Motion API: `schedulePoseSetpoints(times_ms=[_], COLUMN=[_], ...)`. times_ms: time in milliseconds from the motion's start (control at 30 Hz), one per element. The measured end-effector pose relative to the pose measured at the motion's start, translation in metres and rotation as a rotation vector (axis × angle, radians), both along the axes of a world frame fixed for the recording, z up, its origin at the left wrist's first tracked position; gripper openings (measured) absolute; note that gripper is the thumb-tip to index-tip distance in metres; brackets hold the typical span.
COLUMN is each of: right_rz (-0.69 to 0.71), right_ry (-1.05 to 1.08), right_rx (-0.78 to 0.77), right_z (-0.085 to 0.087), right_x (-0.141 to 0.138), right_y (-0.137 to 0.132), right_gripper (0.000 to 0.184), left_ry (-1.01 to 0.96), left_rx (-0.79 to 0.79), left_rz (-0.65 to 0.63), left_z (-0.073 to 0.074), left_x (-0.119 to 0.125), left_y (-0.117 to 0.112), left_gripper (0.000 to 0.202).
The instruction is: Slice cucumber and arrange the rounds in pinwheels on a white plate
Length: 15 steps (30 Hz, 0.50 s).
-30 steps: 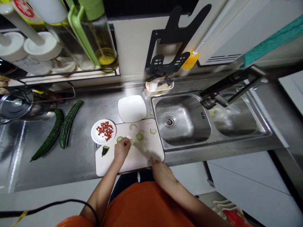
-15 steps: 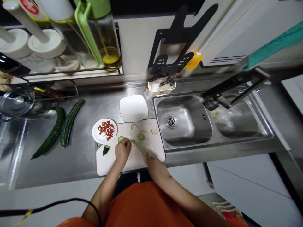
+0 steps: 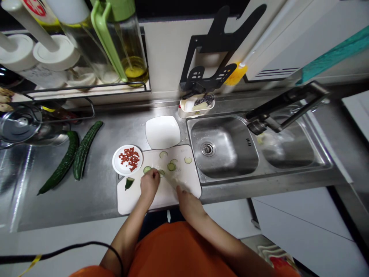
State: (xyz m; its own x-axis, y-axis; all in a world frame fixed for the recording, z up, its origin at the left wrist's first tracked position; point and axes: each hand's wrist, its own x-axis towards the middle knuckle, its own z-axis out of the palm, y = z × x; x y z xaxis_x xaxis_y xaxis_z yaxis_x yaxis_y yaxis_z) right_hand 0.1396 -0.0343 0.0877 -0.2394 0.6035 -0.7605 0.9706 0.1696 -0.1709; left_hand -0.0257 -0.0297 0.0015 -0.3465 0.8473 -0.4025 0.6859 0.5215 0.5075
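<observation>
On the white cutting board point(image 3: 129, 202), my left hand point(image 3: 150, 186) has its fingers curled down over a piece of cucumber point(image 3: 147, 169), mostly hidden under them. My right hand point(image 3: 188, 202) is closed at the board's front right, around what seems to be a knife point(image 3: 170, 182); its pale blade blends into the board and points toward my left fingertips. Thin cucumber slices point(image 3: 172, 166) lie beyond the hands, one slice point(image 3: 188, 160) off to the right. A dark green cucumber end point(image 3: 129, 183) rests left of my left hand.
A round plate point(image 3: 115, 161) of small red bits overlaps the board's far left corner. Behind stands a white square dish point(image 3: 163, 132). Two whole cucumbers point(image 3: 86, 150) lie left. At right are a steel sink point(image 3: 230, 161) and faucet point(image 3: 285, 107); oil bottles point(image 3: 131, 46) stand on a rack.
My right hand has shifted very slightly left. My left hand and the cucumber slices stay in the same places.
</observation>
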Motion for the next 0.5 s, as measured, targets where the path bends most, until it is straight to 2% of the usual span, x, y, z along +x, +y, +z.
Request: schedulePoseSetpoints(times_ms=[267,500], right_rz=[-0.029,-0.046], right_ry=[0.023,-0.011], right_rx=[-0.041,-0.074], right_z=[-0.001,-0.001], right_x=[-0.003,0.013], right_y=[0.002,-0.009], right_gripper=[0.044,0.048], left_ry=[0.015,0.005], left_rx=[-0.002,0.005], left_rz=[-0.007,-0.014], left_z=[0.001,0.005], left_x=[0.001,0.002], left_y=[0.0,0.0], left_gripper=[0.017,0.015])
